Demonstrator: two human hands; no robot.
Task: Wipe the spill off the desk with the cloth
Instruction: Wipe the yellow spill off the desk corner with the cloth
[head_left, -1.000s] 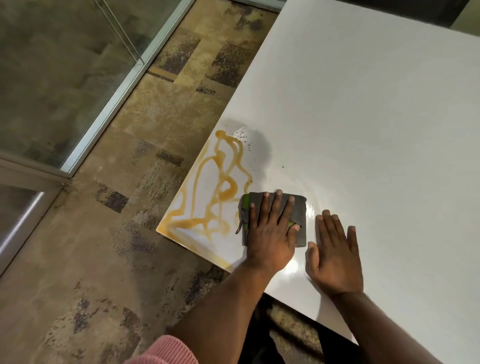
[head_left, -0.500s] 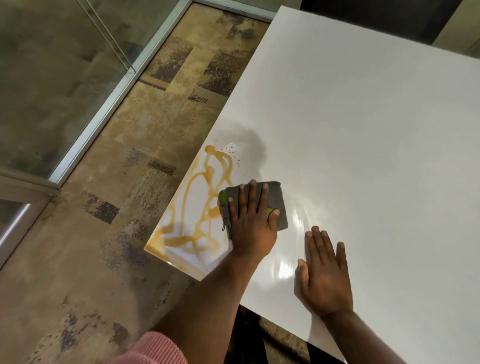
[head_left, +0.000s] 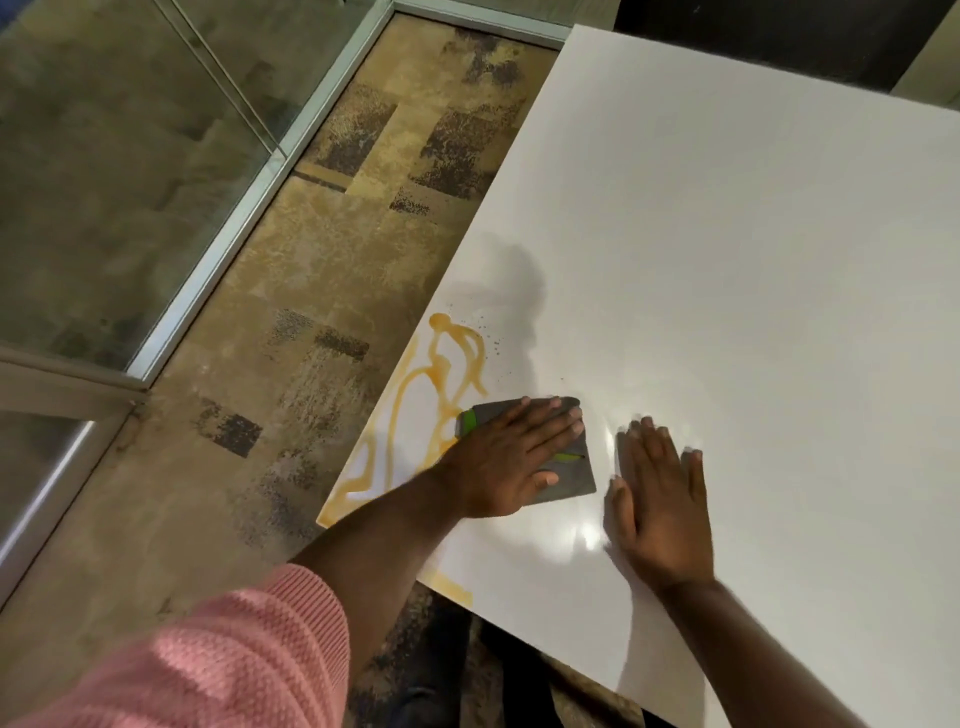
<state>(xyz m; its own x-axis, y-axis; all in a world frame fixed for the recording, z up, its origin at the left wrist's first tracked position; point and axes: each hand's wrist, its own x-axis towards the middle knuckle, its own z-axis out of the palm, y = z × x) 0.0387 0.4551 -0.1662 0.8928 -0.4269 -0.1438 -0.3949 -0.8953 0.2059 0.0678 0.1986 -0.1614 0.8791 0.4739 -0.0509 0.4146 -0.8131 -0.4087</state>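
An orange-brown spill (head_left: 451, 364) streaks the near left corner of the white desk (head_left: 727, 249). A short streak of the spill also lies by the front edge. My left hand (head_left: 511, 457) presses flat on a grey cloth (head_left: 577, 475) with green trim, at the spill's right edge, fingers pointing right. My forearm hides part of the streaks. My right hand (head_left: 660, 504) lies flat on the bare desk just right of the cloth, fingers spread, holding nothing.
Patterned tan and dark carpet (head_left: 311, 322) lies left of the desk. A glass partition with a metal frame (head_left: 244, 208) runs along the far left. A wet sheen shows on the desk between my hands.
My left hand slid the cloth left into the spill's right side and has turned so its fingers point right. My right hand stayed flat beside it.
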